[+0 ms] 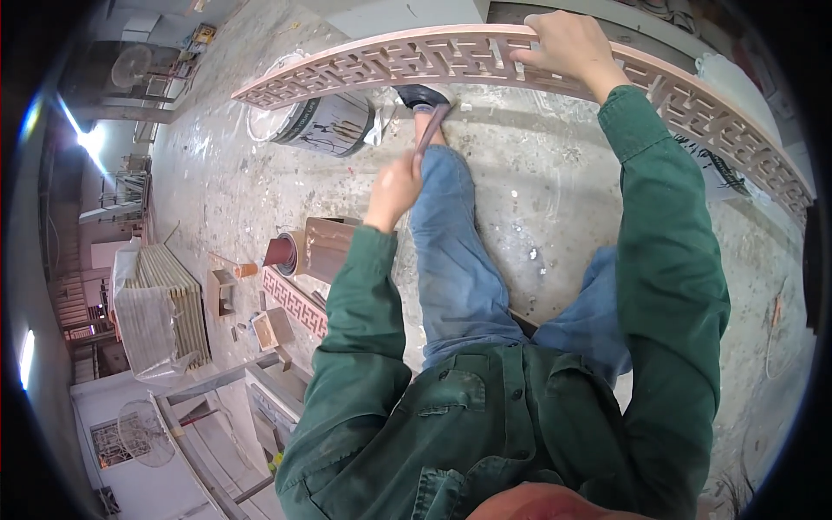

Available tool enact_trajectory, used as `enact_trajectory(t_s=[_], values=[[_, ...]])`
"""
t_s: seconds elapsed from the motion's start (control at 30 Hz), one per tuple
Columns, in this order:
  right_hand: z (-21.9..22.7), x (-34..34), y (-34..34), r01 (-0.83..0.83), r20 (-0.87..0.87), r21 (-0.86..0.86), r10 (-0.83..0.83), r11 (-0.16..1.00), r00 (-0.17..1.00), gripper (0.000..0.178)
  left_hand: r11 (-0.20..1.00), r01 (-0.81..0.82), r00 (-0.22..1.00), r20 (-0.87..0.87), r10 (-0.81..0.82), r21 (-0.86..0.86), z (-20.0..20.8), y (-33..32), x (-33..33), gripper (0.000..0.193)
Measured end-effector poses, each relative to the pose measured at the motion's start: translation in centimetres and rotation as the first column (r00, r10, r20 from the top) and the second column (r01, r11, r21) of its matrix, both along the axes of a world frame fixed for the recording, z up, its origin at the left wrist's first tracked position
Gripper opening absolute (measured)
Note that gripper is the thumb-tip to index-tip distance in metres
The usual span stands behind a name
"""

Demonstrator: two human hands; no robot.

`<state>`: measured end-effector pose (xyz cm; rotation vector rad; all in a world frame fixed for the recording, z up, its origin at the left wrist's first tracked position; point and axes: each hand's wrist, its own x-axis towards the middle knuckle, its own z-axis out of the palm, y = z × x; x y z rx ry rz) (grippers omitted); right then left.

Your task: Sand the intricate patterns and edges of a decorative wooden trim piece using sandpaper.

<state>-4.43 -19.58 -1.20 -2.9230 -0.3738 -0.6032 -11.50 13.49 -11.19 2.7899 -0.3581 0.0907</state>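
Green-sleeved, clasping a long fretwork panel [472, 62] by its far edge in the fingers of the right hand [574, 49], lengthwise left to right over a bucket [328, 126]; gripping a brown strip [432, 127] in the left hand [396, 188], angled toward the panel without visible contact.

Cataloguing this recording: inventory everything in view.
Long wooden lattice panel: 1, pinkish, top
Thin strip: 1, brown, in left hand
Round printed bucket: at least 1, white-and-dark, below panel
Cylindrical roll: 1, reddish-brown, by left sleeve
Small fretwork piece: 1, pink, left
Plastic-wrapped stack: 1, pale, far left
Round wire fans: 2, pale, left side
Concrete floor: 1, grey, throughout
Background clutter: uncounted, left
Left hand: 1, bare, holding strip
Right hand: 1, bare, on panel
Shirt: 1, green, bottom
Trouser legs: 2, blue, centre
Shoe: 1, black, top
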Motion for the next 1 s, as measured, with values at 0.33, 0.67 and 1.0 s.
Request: enact_trajectory(t_s=[0.33,0.67,1.0], values=[[-1.0,-0.2,-0.3,-0.012,0.080,-0.017,0.013,1.000,0.997,0.044,0.945,0.019,0.961,0.265,0.073,-0.328,3.4,1.3,1.3,0.045],[-0.6,-0.1,0.2,0.009,0.040,-0.025,-0.008,1.000,0.999,0.046,0.975,0.018,0.884,0.460,0.088,-0.222,0.3,1.8,5.4,0.056],[-1.1,0.2,-0.2,0.024,0.057,-0.043,-0.022,0.999,0.998,0.045,0.997,0.057,0.918,0.396,-0.034,-0.047,5.9,5.4,6.6,0.050]])
